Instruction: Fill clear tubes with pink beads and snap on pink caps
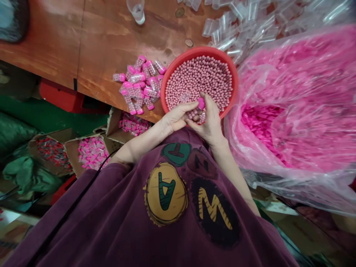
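Over the near rim of a red bowl [236, 79], my left hand [179, 115] and my right hand [210, 124] meet with fingers closed. Between their thumbs and fingertips is a small clear bottle with a bright pink cap [201, 103]; fingers hide most of its body. Pink beads [198, 76] fill much of the bowl, and some show between my hands. A blurred clear shape lies on the beads just beyond my left thumb. Left of the bowl, a pile of bead-filled bottles with pink caps [137, 77] lies on the wooden table [108, 44].
Clear tubes [250, 16] lie heaped at the back right. A big plastic bag of pink caps [303, 100] stands right of the bowl. One clear cup [136, 11] is at the back. Below the table edge, cardboard boxes hold pink pieces [93, 152] and red-grey pieces [52, 152].
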### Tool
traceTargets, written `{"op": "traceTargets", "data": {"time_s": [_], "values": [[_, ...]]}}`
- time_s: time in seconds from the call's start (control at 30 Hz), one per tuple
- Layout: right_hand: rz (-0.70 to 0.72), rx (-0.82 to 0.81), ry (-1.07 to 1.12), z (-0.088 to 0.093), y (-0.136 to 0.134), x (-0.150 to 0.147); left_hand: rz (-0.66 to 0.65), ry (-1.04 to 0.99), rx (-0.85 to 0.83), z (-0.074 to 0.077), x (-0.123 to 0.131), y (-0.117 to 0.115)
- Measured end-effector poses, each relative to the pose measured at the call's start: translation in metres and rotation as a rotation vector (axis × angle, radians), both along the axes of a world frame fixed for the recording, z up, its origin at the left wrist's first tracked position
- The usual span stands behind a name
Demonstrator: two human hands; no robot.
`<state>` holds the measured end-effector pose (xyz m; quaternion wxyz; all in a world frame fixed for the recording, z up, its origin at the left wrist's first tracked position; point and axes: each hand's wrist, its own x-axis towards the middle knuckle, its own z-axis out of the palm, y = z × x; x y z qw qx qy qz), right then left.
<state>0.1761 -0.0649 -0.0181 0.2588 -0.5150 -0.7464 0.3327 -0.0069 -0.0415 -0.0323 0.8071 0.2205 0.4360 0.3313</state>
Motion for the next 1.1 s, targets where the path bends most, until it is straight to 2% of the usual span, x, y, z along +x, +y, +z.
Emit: {"op": "traceTargets", "data": {"time_s": [0.13,0.2,0.3,0.43,0.57,0.63,0.7,0.83,0.9,1.0,1.1], "values": [[-0.057,0.042,-0.015,-0.001,-0.001,0.004,0.007,-0.091,-0.210,0.010,0.007,0.003],[-0.092,0.059,-0.031,-0.002,0.000,0.007,0.006,-0.075,-0.188,0.013,0.008,0.003],[-0.069,0.113,-0.054,-0.010,0.004,0.010,0.030,0.004,-0.072,0.012,0.006,0.002],[-0.082,0.044,-0.103,-0.028,0.010,0.006,0.064,0.186,0.128,-0.005,0.008,-0.001],[-0.092,-0.108,-0.099,-0.040,0.006,-0.004,0.028,0.295,0.191,-0.028,0.010,-0.002],[-0.068,-0.195,-0.032,-0.048,0.002,-0.002,0.037,0.397,0.235,-0.035,-0.004,0.000],[-0.098,-0.235,0.037,-0.060,0.003,0.005,0.083,0.595,0.319,-0.040,-0.031,0.004],[-0.278,-0.140,-0.035,-0.089,0.025,0.018,0.190,1.083,0.459,-0.045,-0.102,0.019],[-0.253,-0.120,-0.120,-0.099,0.042,0.011,0.195,1.226,0.512,-0.045,-0.121,0.026],[-0.146,-0.144,-0.259,-0.106,0.061,-0.015,0.150,1.228,0.556,-0.044,-0.114,0.034],[-0.067,-0.203,-0.336,-0.109,0.068,-0.038,0.029,1.042,0.554,-0.050,-0.080,0.036]]}}
